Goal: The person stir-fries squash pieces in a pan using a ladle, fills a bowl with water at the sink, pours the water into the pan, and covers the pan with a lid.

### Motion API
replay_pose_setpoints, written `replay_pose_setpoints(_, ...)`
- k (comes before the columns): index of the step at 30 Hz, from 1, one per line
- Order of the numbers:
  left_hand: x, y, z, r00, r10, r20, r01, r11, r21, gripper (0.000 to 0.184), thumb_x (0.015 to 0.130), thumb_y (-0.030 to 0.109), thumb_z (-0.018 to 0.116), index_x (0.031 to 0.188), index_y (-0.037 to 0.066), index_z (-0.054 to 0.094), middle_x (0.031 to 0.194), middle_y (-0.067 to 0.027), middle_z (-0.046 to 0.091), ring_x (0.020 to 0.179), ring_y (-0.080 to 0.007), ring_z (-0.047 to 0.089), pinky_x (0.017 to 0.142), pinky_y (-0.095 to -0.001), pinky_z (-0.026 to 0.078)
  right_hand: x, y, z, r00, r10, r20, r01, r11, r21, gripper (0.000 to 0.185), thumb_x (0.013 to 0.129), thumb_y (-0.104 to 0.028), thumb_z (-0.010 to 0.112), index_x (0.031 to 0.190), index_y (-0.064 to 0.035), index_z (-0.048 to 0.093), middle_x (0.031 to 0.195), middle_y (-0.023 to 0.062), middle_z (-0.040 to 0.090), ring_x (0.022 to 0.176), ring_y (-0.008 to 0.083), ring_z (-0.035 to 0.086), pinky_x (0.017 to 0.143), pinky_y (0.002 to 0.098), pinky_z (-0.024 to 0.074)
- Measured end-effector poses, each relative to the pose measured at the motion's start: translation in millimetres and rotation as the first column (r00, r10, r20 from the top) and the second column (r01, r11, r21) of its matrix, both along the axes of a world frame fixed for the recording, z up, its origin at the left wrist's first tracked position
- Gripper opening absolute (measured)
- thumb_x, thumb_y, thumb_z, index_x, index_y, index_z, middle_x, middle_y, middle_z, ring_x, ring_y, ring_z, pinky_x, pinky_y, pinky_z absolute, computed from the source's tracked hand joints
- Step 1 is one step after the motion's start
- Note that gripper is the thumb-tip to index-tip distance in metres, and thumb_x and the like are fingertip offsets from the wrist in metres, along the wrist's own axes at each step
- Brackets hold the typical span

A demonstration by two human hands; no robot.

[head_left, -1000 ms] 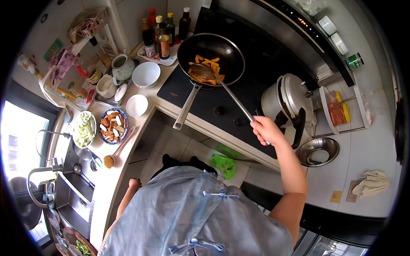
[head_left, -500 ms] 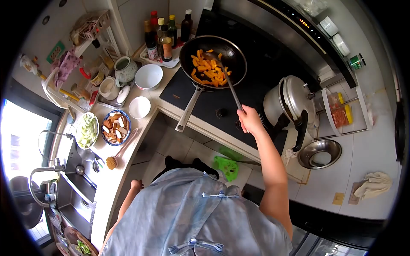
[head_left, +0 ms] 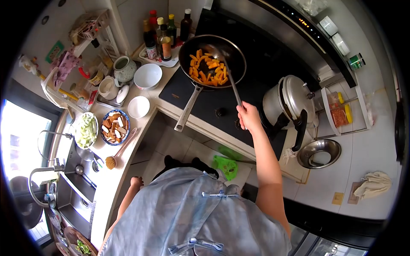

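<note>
My right hand [head_left: 247, 116] is closed around the handle of a metal spatula [head_left: 232, 81]. The spatula's head is inside a dark frying pan [head_left: 234, 47], at the upper right of some orange strips of food [head_left: 208, 77]. The pan stands on the black cooktop [head_left: 183, 89], its handle [head_left: 188, 109] pointing toward the front edge. My left hand [head_left: 136, 182] hangs low beside the counter edge with curled fingers; whether it holds anything is too small to make out.
A pressure cooker [head_left: 294, 98] stands right of the pan, near a steel bowl [head_left: 319, 153]. Left are bottles [head_left: 165, 42], white bowls [head_left: 147, 76], a plate of brown and white pieces [head_left: 115, 127], a plate of green pieces [head_left: 86, 130], a brush [head_left: 111, 162] and the sink [head_left: 70, 187].
My right hand has moved left and slightly up with the spatula. The spatula's head has shifted toward the pan's upper right, and the orange strips are spread differently.
</note>
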State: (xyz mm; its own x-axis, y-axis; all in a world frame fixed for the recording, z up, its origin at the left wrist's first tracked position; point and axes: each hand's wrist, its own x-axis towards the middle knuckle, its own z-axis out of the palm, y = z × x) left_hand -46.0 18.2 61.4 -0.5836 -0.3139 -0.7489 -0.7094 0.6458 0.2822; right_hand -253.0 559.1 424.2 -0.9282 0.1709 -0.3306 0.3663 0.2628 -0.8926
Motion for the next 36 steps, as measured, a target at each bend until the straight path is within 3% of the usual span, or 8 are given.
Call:
replay_pose_setpoints(5, 6, -1, 2, 1.000, -0.004, -0.010, 0.004, 1.000, -0.010, 0.029, 0.078, 0.017, 0.056, 0.104, 0.003, 0.055, 0.100, -0.0165, 0.059, 0.096, -0.0321, 0.054, 0.074, -0.0384, 0.044, -29, -13, -13, 0.993, -0.109, -0.048, 0.116, 0.980, 0.161, 0.014, 0.089, -0.015, 0.048, 0.084, -0.0025, 0.049, 0.054, 0.0001, 0.043, 0.034, 0.0090, 0.041, 0.029, 0.0261, 0.0330)
replay_pose_setpoints(12, 21, -4, 2, 0.999, 0.001, -0.036, -0.003, 1.000, -0.030, 0.031, 0.078, 0.018, 0.057, 0.106, 0.004, 0.056, 0.104, -0.0158, 0.059, 0.100, -0.0318, 0.053, 0.078, -0.0380, 0.044, 12, -17, -1, 0.990, 0.119, 0.071, -0.117, 0.993, -0.031, 0.012, 0.090, -0.013, 0.045, 0.086, -0.0025, 0.050, 0.055, -0.0001, 0.042, 0.032, 0.0075, 0.037, 0.028, 0.0242, 0.0304)
replay_pose_setpoints(18, 24, -4, 3, 0.995, -0.016, -0.099, 0.011, 0.999, -0.045, 0.033, 0.077, 0.019, 0.058, 0.107, 0.005, 0.056, 0.106, -0.0152, 0.059, 0.104, -0.0316, 0.053, 0.080, -0.0377, 0.044, 40, -8, 7, 0.990, 0.060, 0.126, -0.029, 0.971, -0.237, 0.017, 0.090, -0.013, 0.047, 0.103, -0.0024, 0.053, 0.057, -0.0008, 0.044, 0.033, 0.0058, 0.036, 0.028, 0.0219, 0.0291)
replay_pose_setpoints(22, 9, -4, 9, 0.996, -0.053, -0.072, 0.049, 0.997, -0.064, 0.034, 0.077, 0.020, 0.058, 0.107, 0.005, 0.057, 0.106, -0.0161, 0.059, 0.102, -0.0323, 0.054, 0.079, -0.0383, 0.045, 37, -1, -7, 0.995, -0.070, 0.068, 0.082, 0.979, -0.189, 0.014, 0.090, -0.014, 0.047, 0.099, -0.0043, 0.053, 0.056, -0.0010, 0.044, 0.033, 0.0058, 0.036, 0.028, 0.0219, 0.0295)
replay_pose_setpoints(26, 2, 0, 12, 0.997, -0.071, -0.031, 0.068, 0.995, -0.074, 0.034, 0.076, 0.020, 0.058, 0.107, 0.006, 0.057, 0.105, -0.0170, 0.059, 0.099, -0.0330, 0.055, 0.077, -0.0390, 0.045, 42, -7, -2, 0.987, -0.162, -0.007, 0.156, 0.962, -0.225, 0.012, 0.091, -0.014, 0.047, 0.085, -0.0036, 0.049, 0.055, -0.0004, 0.043, 0.033, 0.0075, 0.038, 0.028, 0.0245, 0.0319)
replay_pose_setpoints(30, 5, 1, 12, 0.999, -0.052, -0.003, 0.052, 0.997, -0.051, 0.033, 0.076, 0.019, 0.058, 0.106, 0.005, 0.057, 0.104, -0.0173, 0.059, 0.099, -0.0331, 0.055, 0.077, -0.0390, 0.045, 54, -15, 9, 0.990, -0.137, 0.036, 0.141, 0.951, -0.277, 0.013, 0.091, -0.013, 0.047, 0.093, -0.0024, 0.053, 0.056, 0.0003, 0.045, 0.033, 0.0077, 0.038, 0.028, 0.0244, 0.0306)
replay_pose_setpoints(31, 5, 1, 12, 0.999, -0.045, -0.002, 0.045, 0.998, -0.045, 0.033, 0.076, 0.019, 0.058, 0.106, 0.005, 0.057, 0.104, -0.0173, 0.060, 0.099, -0.0331, 0.056, 0.077, -0.0390, 0.045, 55, -10, 4, 0.991, -0.107, 0.076, 0.126, 0.939, -0.321, 0.017, 0.090, -0.013, 0.047, 0.102, -0.0023, 0.054, 0.055, 0.0004, 0.045, 0.033, 0.0078, 0.039, 0.029, 0.0241, 0.0302)
replay_pose_setpoints(36, 8, 1, 12, 1.000, -0.026, 0.011, 0.027, 0.999, -0.028, 0.032, 0.076, 0.018, 0.058, 0.104, 0.003, 0.058, 0.103, -0.0176, 0.060, 0.098, -0.0332, 0.056, 0.077, -0.0389, 0.045, 40, -12, -14, 0.996, -0.084, 0.039, 0.090, 0.974, -0.207, 0.010, 0.090, -0.013, 0.048, 0.090, -0.0035, 0.051, 0.054, 0.0004, 0.044, 0.032, 0.0067, 0.037, 0.028, 0.0231, 0.0298)
